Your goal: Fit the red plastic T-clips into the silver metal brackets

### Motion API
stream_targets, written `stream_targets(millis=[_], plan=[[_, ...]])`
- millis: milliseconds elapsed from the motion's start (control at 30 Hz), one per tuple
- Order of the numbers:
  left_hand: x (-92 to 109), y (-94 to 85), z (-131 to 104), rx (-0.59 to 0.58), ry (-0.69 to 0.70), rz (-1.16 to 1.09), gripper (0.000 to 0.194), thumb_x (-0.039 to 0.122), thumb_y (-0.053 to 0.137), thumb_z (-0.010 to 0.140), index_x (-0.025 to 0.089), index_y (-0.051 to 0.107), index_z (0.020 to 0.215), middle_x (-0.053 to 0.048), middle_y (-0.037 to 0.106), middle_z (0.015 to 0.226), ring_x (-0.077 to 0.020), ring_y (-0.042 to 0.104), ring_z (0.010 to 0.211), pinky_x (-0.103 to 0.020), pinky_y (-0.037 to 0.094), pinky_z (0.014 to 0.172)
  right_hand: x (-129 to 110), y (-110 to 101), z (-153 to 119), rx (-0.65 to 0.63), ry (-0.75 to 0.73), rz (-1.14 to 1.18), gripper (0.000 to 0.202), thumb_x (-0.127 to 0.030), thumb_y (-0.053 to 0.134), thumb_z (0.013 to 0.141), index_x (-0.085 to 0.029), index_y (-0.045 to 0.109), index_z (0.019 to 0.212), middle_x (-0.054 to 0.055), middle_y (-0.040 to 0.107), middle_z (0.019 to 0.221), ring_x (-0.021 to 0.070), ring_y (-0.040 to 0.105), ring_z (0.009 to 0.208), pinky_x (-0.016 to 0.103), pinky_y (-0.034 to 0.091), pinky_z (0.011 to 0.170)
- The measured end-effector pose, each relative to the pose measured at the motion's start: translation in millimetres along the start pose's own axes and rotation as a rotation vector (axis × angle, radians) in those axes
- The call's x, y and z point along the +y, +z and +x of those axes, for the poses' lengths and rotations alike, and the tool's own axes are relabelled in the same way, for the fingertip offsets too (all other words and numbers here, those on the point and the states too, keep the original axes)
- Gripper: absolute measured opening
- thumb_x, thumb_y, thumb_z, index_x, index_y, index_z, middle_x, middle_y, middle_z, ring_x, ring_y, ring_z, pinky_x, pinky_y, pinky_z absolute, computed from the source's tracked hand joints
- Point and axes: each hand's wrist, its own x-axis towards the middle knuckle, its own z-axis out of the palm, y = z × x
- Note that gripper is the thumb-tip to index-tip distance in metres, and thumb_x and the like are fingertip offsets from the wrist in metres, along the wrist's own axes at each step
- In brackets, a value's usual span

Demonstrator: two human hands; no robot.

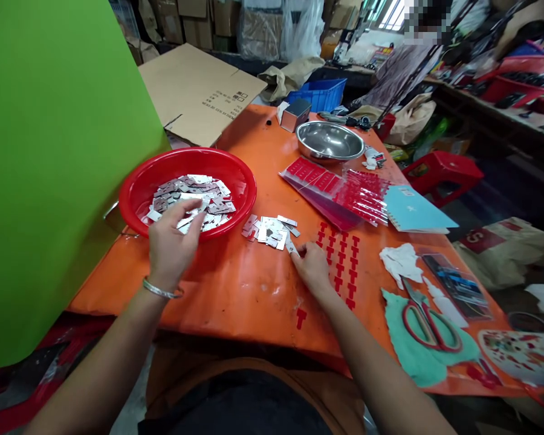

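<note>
The right hand point(314, 266) has its grip clamped on a metal plate point(291, 245) near red T-shaped pieces point(340, 267); the left hand's point(173, 241), over the red basin point(247, 181), I can't tell. Scissors point(429, 326) and a steel bowl point(330, 145) crowd the worktop point(254, 290).

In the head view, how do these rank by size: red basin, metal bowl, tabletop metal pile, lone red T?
1. Red basin
2. Metal bowl
3. Tabletop metal pile
4. Lone red T
The farther bowl's true size is unsure.
</note>
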Motion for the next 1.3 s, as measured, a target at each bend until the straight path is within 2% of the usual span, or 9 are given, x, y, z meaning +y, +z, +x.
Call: stream_targets(millis=[100, 200, 333, 433, 533, 733, 933, 1133, 1300], plan=[[10, 27.1, -34, -0.244, -0.241, -0.373, 0.027, 0.035, 0.060, 0.077, 0.014, 0.067, 0.093, -0.007, 0.069, 0.087, -0.0172, 0.063, 0.081, -0.031, 0.050, 0.080, -6, -7, -8, -0.034, 0.076, 0.106, 0.009, -0.022, 0.053, 0.071, -0.020, 0.050, 0.063, 0.001, 0.056, 0.060, 0.0165, 0.049, 0.056, 0.027, 0.034, 0.052], [13, 61.0, -69, -0.550, -0.632, -0.742, 0.033, 0.039, 0.064, 0.074, 0.010, 0.067, 0.091, -0.010, 0.069, 0.087, -0.0177, 0.064, 0.079, -0.032, 0.051, 0.078, -20, -14, -32, 0.045, -0.019, 0.169, 0.011, -0.025, 0.052, 0.074, -0.020, 0.050, 0.065, 0.000, 0.055, 0.061, 0.0154, 0.049, 0.055, 0.027, 0.036, 0.053], [16, 92.0, -102, -0.663, -0.858, -1.011, 0.036, 0.042, 0.065, 0.073, 0.009, 0.066, 0.088, -0.010, 0.068, 0.089, -0.0149, 0.063, 0.080, -0.028, 0.049, 0.080, -41, -17, -75, 0.050, -0.194, 0.159, 0.010, -0.024, 0.050, 0.081, -0.021, 0.054, 0.072, 0.003, 0.056, 0.070, 0.0167, 0.051, 0.063, 0.028, 0.040, 0.058], [17, 97.1, -112, -0.705, -0.885, -1.023, 0.035, 0.041, 0.067, 0.071, 0.008, 0.066, 0.082, -0.008, 0.068, 0.080, -0.0125, 0.062, 0.072, -0.023, 0.048, 0.072, -47, -22, -99, -0.030, -0.265, 0.221, 0.009, -0.023, 0.050, 0.083, -0.021, 0.059, 0.081, 0.005, 0.059, 0.078, 0.0187, 0.054, 0.073, 0.031, 0.044, 0.065], [11, 93.7, -112, -0.713, -0.900, -0.917, 0.036, 0.040, 0.069, 0.068, 0.008, 0.065, 0.084, -0.007, 0.067, 0.075, -0.0138, 0.062, 0.069, -0.025, 0.049, 0.068, -38, -35, -109, -0.081, -0.207, 0.358, 0.012, -0.027, 0.053, 0.083, -0.021, 0.061, 0.090, 0.005, 0.062, 0.086, 0.0183, 0.057, 0.075, 0.031, 0.046, 0.067], [5, 94.3, -111, -0.757, -0.667, -0.622, 0.025, 0.035, 0.061, 0.076, 0.010, 0.063, 0.078, -0.004, 0.065, 0.068, -0.0126, 0.061, 0.064, -0.024, 0.049, 0.065, 6, -60, -115, -0.106, 0.001, 0.332, 0.016, -0.031, 0.051, 0.081, -0.018, 0.061, 0.077, 0.005, 0.063, 0.073, 0.0186, 0.058, 0.065, 0.030, 0.047, 0.060], [19, 120.8, -125, -0.850, -0.745, -0.660, 0.013, 0.024, 0.052, 0.082, 0.012, 0.058, 0.083, -0.004, 0.064, 0.074, -0.0124, 0.063, 0.062, -0.027, 0.054, 0.063, 16, -45, -121, -0.165, -0.044, 0.187, 0.012, -0.019, 0.050, 0.076, -0.019, 0.060, 0.070, 0.005, 0.059, 0.071, 0.0186, 0.056, 0.063, 0.030, 0.046, 0.060], [26, 143.0, -126, -0.908, -0.649, -0.606, 0.019, 0.006, 0.049, 0.080, 0.013, 0.059, 0.094, -0.004, 0.065, 0.076, -0.0118, 0.064, 0.069, -0.025, 0.054, 0.067, 13, -40, -116, -0.265, -0.030, 0.060, 0.009, -0.010, 0.055, 0.072, -0.019, 0.056, 0.069, 0.004, 0.056, 0.075, 0.0196, 0.055, 0.070, 0.030, 0.043, 0.063], [23, 149.7, -126, -0.905, -0.695, -0.575, 0.012, 0.006, 0.049, 0.081, 0.011, 0.057, 0.089, -0.004, 0.065, 0.072, -0.0112, 0.064, 0.066, -0.026, 0.055, 0.066, 14, -37, -127, -0.169, -0.079, 0.024, 0.010, -0.012, 0.052, 0.079, -0.017, 0.059, 0.084, 0.007, 0.054, 0.084, 0.0195, 0.053, 0.074, 0.030, 0.044, 0.065]])
